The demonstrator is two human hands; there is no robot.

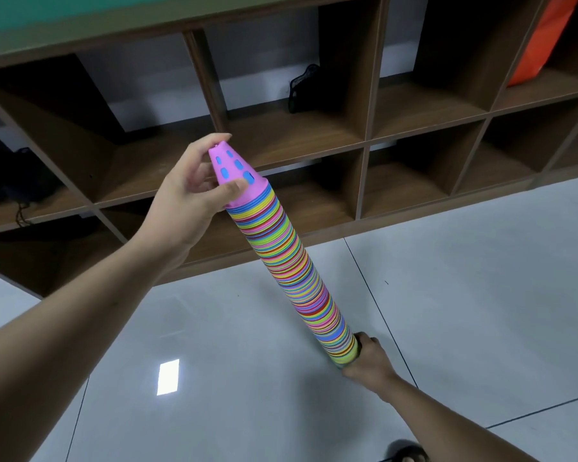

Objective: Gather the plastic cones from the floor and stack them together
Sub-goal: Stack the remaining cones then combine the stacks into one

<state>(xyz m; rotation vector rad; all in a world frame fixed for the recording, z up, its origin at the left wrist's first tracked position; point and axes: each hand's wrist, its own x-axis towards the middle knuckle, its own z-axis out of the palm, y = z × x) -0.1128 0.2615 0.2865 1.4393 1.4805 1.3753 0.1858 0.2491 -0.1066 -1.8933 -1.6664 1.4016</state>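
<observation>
A long stack of many-coloured plastic cones [297,275] slants from upper left down to lower right above the floor. Its top cone [239,180] is pink with blue showing through its slots. My left hand [187,198] grips that pink cone, thumb on its lower side and fingers curled over its tip. My right hand [369,361] holds the bottom end of the stack, fingers wrapped round the lowest rims. No loose cones show on the floor.
A dark wooden cubby shelf [364,141] runs across the back, with a black mesh bag [304,88] in one compartment and an orange bag [541,41] at upper right. Grey floor tiles [481,278] spread below. A sandalled foot [407,455] shows at the bottom edge.
</observation>
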